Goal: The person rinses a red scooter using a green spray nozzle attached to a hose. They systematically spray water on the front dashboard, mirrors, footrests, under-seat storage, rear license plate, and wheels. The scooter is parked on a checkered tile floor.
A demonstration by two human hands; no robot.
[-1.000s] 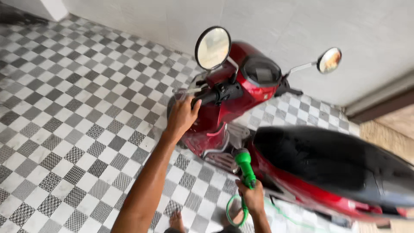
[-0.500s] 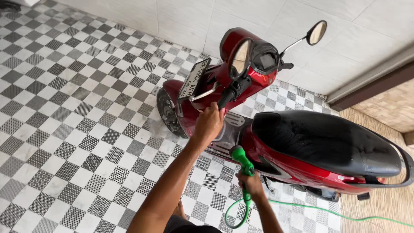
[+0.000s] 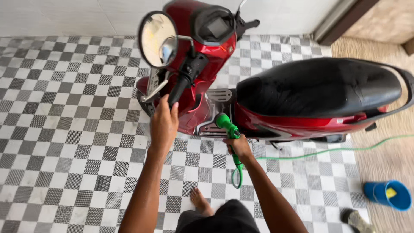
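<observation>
Spray nozzle: green hose nozzle [image 3: 226,124], near centre, its tip just beside the scooter's footboard; rigid plastic by the look, probably light, likely slick when wet; best taken around the handle below the head.
Right hand: right hand [image 3: 239,147] closed around the nozzle handle, a green loop hanging beneath it.
Hose: thin green hose [image 3: 319,151], soft and flexible, trailing right across the floor under the scooter.
Left hand: left hand [image 3: 164,121] with fingers curled at the end of the black handlebar grip [image 3: 177,89], touching it.
Scooter: red scooter [image 3: 302,123], judged heavy and stiff; black seat [image 3: 319,88] on the right, round mirror [image 3: 158,39] far left of the dash.
Floor: checkered tile floor [image 3: 64,129].
Bucket: blue bucket [image 3: 386,194], near right, well apart from the hands.
Foot: bare foot [image 3: 201,202], near centre.
</observation>
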